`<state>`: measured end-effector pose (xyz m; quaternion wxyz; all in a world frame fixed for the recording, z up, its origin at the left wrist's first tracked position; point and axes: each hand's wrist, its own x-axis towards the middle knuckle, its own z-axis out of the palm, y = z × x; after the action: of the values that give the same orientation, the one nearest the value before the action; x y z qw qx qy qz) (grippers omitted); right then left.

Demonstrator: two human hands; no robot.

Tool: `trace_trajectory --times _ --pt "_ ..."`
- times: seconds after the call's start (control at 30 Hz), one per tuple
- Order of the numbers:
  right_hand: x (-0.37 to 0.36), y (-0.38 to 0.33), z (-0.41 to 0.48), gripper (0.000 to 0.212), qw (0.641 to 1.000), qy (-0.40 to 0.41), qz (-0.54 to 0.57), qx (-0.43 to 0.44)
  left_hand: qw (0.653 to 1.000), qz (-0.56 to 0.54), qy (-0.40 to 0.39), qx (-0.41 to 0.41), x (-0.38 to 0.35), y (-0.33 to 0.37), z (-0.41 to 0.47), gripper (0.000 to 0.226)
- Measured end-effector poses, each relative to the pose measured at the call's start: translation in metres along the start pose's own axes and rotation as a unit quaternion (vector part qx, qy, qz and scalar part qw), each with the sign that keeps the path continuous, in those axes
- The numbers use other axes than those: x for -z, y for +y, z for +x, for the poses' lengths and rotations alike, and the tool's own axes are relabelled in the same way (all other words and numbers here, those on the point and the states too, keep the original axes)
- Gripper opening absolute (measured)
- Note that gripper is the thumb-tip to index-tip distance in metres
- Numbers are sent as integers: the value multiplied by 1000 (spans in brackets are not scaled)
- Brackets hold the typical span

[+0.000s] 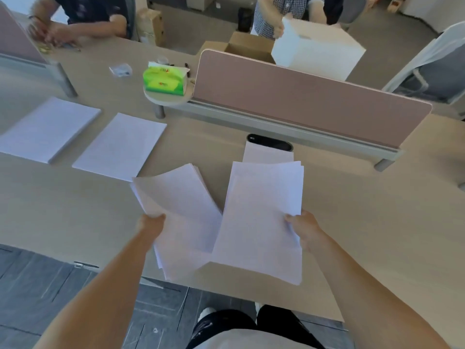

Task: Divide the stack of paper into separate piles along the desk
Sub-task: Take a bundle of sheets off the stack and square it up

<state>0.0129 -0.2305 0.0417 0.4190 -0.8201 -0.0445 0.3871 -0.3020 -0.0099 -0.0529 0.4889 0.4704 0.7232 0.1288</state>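
Note:
My left hand (151, 221) grips a sheaf of white paper (181, 212) by its left edge, held above the desk's front edge and tilted left. My right hand (303, 226) grips a second sheaf of white paper (261, 222) by its right edge, beside the first and partly over it. Two flat piles of paper lie on the desk to the left: a thick one (47, 129) at the far left and a thinner one (120, 147) next to it. Another sheet (266, 154) lies on the desk beyond the right sheaf, mostly hidden by it.
A pink divider panel (312, 102) runs along the back of the beige desk (364, 222). A black cable grommet (270, 142) sits in front of it. A green tissue box (164, 80) stands at the back. Two people sit across; one holds a white box (317, 50).

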Motion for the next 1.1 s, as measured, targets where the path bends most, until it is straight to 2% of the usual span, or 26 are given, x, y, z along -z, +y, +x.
trace_trajectory --times 0.07,0.17,0.27,0.33,0.4,0.47,0.53,0.6,0.67,0.8,0.97,1.1 --pt "7 0 -2 22 1000 -10 0 -4 999 33 -10 12 -3 -3 0 57" --pt "18 -4 -4 19 1000 -12 8 2 992 119 36 18 -10 14 -20 73" --pt "30 -7 -3 16 999 -12 25 22 984 170 47 -31 -29 48 -55 77" --pt "40 -7 0 17 998 -14 34 45 988 136 -9 -78 -50 73 -75 77" --pt "54 -6 4 19 996 -17 41 73 984 38 -123 -123 -73 102 -98 66" --pt "72 -6 6 18 993 -18 49 106 954 -75 -260 -131 -100 130 -127 54" --pt "95 -8 7 14 988 -17 59 144 923 -117 -330 -158 -131 156 -158 37" --pt "123 -10 9 17 978 -22 84 188 921 -131 -301 -211 -163 178 -187 17" --pt "156 -11 15 21 969 -24 125 213 908 -154 -284 -268 -194 196 -213 16" --pt "222 -16 32 12 949 7 207 239 887 -177 -267 -332 -248 223 -270 8" --pt "283 6 63 9 955 12 191 225 895 -171 -277 -304 -299 214 -293 10" --pt "316 20 78 17 952 -6 207 225 887 -166 -326 -281 -321 206 -303 23"
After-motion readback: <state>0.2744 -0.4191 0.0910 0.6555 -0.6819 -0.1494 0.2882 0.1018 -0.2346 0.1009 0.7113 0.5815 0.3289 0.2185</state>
